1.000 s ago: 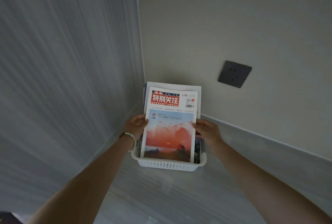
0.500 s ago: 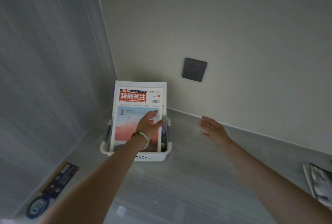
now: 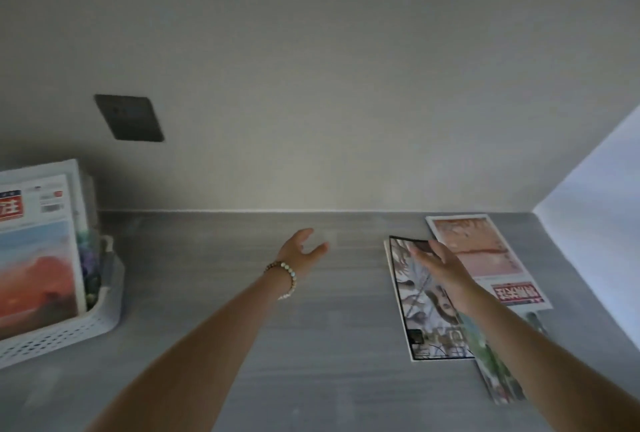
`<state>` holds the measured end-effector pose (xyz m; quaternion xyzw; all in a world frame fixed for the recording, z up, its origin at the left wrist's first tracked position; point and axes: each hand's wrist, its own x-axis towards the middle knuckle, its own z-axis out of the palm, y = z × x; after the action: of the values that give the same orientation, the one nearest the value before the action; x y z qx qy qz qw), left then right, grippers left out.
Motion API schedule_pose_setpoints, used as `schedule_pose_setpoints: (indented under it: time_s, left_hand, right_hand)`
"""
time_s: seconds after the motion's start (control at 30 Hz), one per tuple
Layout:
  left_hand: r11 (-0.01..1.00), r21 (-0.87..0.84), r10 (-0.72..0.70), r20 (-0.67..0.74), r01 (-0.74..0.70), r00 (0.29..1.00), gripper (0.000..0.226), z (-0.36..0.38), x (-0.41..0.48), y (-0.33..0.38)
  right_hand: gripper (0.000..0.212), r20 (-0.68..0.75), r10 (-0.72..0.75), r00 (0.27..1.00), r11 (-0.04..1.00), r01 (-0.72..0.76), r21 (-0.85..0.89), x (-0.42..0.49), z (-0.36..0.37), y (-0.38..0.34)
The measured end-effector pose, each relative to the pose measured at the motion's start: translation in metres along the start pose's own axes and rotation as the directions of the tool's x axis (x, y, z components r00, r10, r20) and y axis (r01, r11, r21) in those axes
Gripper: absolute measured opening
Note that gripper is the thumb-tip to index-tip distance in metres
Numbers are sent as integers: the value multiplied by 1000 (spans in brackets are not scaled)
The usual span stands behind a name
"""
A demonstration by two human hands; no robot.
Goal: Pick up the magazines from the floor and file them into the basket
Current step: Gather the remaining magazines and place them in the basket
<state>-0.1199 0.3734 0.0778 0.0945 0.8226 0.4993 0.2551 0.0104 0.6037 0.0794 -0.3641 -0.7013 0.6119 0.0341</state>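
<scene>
A white perforated basket (image 3: 69, 327) stands on the floor at the far left, with a red-and-blue covered magazine (image 3: 38, 258) upright in it. Three magazines lie on the floor at the right: a black-bordered one (image 3: 420, 324), a pink one with a red title (image 3: 485, 255) and a green one (image 3: 498, 372) partly under my right forearm. My right hand (image 3: 440, 265) hovers over the black-bordered magazine with fingers spread, holding nothing. My left hand (image 3: 301, 248), a bead bracelet on its wrist, is stretched out over bare floor, fingers relaxed and empty.
A dark wall socket (image 3: 130, 118) sits on the beige wall above the basket. The grey floor meets the wall along a pale skirting line. A bright white surface (image 3: 595, 223) rises at the right edge beside the magazines.
The view has swung right, away from the basket. My left hand left the filed magazine and both hands moved right; my right hand now hangs over the magazines on the floor.
</scene>
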Motion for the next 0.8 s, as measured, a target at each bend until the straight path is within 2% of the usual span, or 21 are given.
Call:
schedule_pose_setpoints:
  time_s: [0.1,0.23,0.37,0.43,0.53,0.57,0.67,0.73,0.8]
  left_hand:
    - [1000,23,1,83,-3,997,58,65,11,19]
    - [999,38,3,161,-10,987,58,144,24,37]
    - [999,-3,-47,218,48,975,58,205,29,46]
    - [998,68,-28,278,9,960,62,230,30,45]
    - [982,175,-1,364,-67,931,57,262,32,45]
    - [972,207,23,375,-108,927,53,271,32,46]
    - [917,325,110,350,-231,930,48,292,41,40]
    - [867,431,100,343,-251,934,50,302,47,34]
    - [801,538,48,380,-263,924,50,306,49,30]
  right_hand:
    - [70,-81,29,996,995,-36,-90,5,-62,26]
    - [76,-190,108,976,991,-122,-62,10,-124,55]
    - [89,-213,134,968,991,-135,12,22,-171,89]
    - [78,-220,127,967,992,-126,19,30,-187,103]
    - [48,-260,132,956,991,-131,21,38,-201,113]
    - [47,-266,149,952,989,-147,29,41,-205,117]
    - [69,-347,187,919,973,-221,-62,54,-216,137]
    - [69,-393,185,901,947,-270,-172,63,-222,150]
    - [71,-393,206,896,933,-301,-197,74,-227,158]
